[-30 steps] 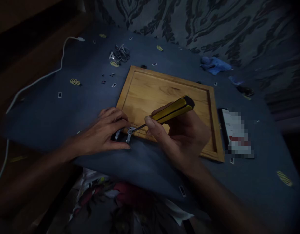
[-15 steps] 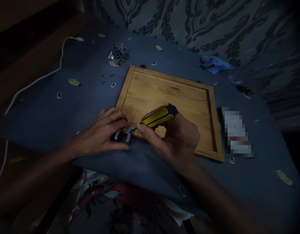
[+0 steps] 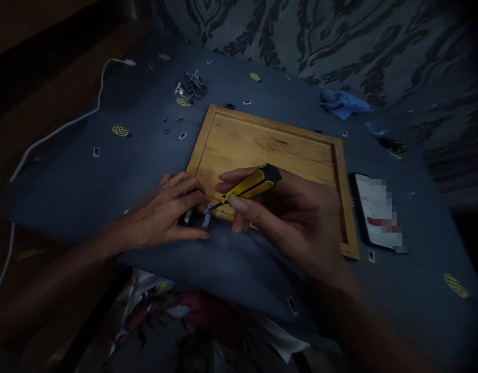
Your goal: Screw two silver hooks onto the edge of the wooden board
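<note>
A framed wooden panel (image 3: 270,137) lies flat on the blue-grey cloth. At its near left edge sits a metal cabinet hinge (image 3: 207,216). My left hand (image 3: 172,210) is bent around the hinge, fingers on the panel's edge and thumb below on the cloth side, holding it there. In my right hand (image 3: 293,217) is a yellow-and-black screwdriver (image 3: 250,185), gripped between thumb and fingers and slanted down to the left. Its tip meets the hinge near a screw. The exact contact is too small to make out.
Behind the panel's left corner lie more metal hinges (image 3: 192,85) and several loose screws (image 3: 179,119). A phone (image 3: 379,212) rests right of the panel, a crumpled blue cloth or glove (image 3: 343,102) farther back. A white cable (image 3: 68,123) runs along the left.
My right hand has shifted its grip: its fingers are more extended and lie farther along the screwdriver, which stays at the hinge. My left hand has hardly moved.
</note>
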Tool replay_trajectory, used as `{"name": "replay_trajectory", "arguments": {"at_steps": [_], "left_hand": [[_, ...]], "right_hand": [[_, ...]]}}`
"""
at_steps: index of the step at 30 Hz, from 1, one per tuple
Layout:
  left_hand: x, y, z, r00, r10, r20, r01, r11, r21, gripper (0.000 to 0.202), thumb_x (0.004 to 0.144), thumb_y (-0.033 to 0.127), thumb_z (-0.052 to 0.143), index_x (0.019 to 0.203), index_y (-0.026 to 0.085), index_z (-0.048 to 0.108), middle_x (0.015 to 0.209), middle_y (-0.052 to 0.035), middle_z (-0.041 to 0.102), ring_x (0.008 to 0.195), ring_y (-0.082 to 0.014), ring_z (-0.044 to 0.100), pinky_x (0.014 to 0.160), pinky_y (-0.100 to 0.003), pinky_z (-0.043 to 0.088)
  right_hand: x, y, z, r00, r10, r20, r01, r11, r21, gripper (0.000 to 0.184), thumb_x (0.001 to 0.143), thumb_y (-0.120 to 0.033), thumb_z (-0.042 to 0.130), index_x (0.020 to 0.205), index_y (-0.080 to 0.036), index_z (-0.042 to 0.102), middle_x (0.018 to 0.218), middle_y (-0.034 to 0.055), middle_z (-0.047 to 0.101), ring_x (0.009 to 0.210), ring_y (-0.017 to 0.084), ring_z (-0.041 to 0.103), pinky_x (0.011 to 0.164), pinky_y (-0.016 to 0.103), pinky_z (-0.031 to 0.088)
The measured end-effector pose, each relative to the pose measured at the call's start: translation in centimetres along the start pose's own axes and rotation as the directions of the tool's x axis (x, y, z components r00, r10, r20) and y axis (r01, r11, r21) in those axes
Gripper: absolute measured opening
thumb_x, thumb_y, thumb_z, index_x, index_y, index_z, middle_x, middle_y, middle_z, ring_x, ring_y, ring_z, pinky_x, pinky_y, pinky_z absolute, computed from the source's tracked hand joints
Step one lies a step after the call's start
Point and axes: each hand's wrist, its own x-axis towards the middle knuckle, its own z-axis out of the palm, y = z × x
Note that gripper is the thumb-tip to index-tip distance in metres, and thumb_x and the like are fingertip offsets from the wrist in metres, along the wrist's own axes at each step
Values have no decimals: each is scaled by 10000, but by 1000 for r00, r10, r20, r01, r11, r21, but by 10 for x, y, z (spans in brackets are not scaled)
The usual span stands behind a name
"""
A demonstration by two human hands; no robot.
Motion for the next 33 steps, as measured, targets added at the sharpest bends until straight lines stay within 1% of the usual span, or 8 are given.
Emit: {"name": "replay_trajectory", "arguments": {"at_steps": [3, 6, 9, 11, 16, 19, 25, 33], "left_hand": [[0, 1, -1, 1000, 14, -8, -13, 1000, 21, 445, 988, 592, 661, 1238, 224, 651, 1184, -91, 658, 1136, -299, 596, 981, -455, 493], [1, 1, -1, 1000, 16, -10, -16, 1000, 18, 437, 984, 595, 666, 1219, 227, 654, 1154, -81, 661, 1128, -296, 599, 979, -455, 497], [1, 2, -2, 1000, 6, -2, -6, 1000, -2, 440, 968, 590, 692, 1223, 233, 663, 1159, -83, 666, 1138, -303, 601, 981, -464, 496], [1, 2, -1, 1000, 8, -9, -8, 1000, -8, 466, 968, 579, 698, 1281, 237, 648, 1168, -88, 670, 1140, -306, 605, 988, -475, 492], [0, 1, 1, 1000, 14, -22, -14, 1000, 1, 486, 972, 587, 689, 1317, 249, 633, 1191, -88, 670, 1141, -303, 609, 980, -474, 494], [0, 1, 1, 1000, 9, -28, -9, 1000, 16, 504, 960, 600, 699, 1319, 252, 640, 1171, -84, 670, 1134, -304, 609, 966, -468, 496], [1, 2, 0, 999, 26, -23, -26, 1000, 18, 465, 985, 576, 675, 1274, 213, 648, 1195, -97, 666, 1146, -304, 603, 972, -460, 484], [1, 1, 0, 1000, 1, -10, -1, 1000, 10, 446, 972, 612, 672, 1201, 229, 659, 1172, -88, 661, 1143, -307, 602, 972, -467, 496]], "right_hand": [[-2, 7, 6, 990, -90, -108, 77, 989, -125, 167, 879, -304, 851, 911, -220, 711, 803, -30, 740, 528, 102, 628, 511, 262, 520], [-3, 10, 12, 947, -218, -234, 158, 955, -251, 254, 835, -329, 890, 812, -246, 651, 691, -43, 666, 592, 142, 641, 538, 295, 509], [-3, 9, 15, 865, -245, -439, 157, 961, -226, 276, 875, -401, 843, 771, -257, 632, 734, -18, 652, 598, 155, 635, 522, 325, 505], [-3, 9, 15, 835, -211, -508, 144, 975, -169, 262, 909, -419, 801, 774, -261, 641, 771, -8, 646, 589, 152, 627, 505, 330, 515], [-8, 19, 16, 893, -222, -391, 153, 968, -201, 203, 885, -263, 837, 841, -262, 639, 755, -36, 629, 552, 144, 616, 485, 319, 527], [-11, 24, 18, 918, -178, -353, 122, 977, -177, 222, 887, -277, 841, 848, -266, 623, 802, -30, 650, 577, 147, 640, 515, 320, 545], [-9, 28, 18, 928, -156, -337, 101, 979, -175, 217, 883, -297, 846, 887, -262, 633, 816, -18, 675, 581, 158, 642, 522, 323, 536], [-5, 25, 15, 928, -295, -226, 221, 927, -303, 215, 883, -318, 841, 891, -279, 629, 763, -28, 665, 670, 176, 661, 594, 327, 565]]}}
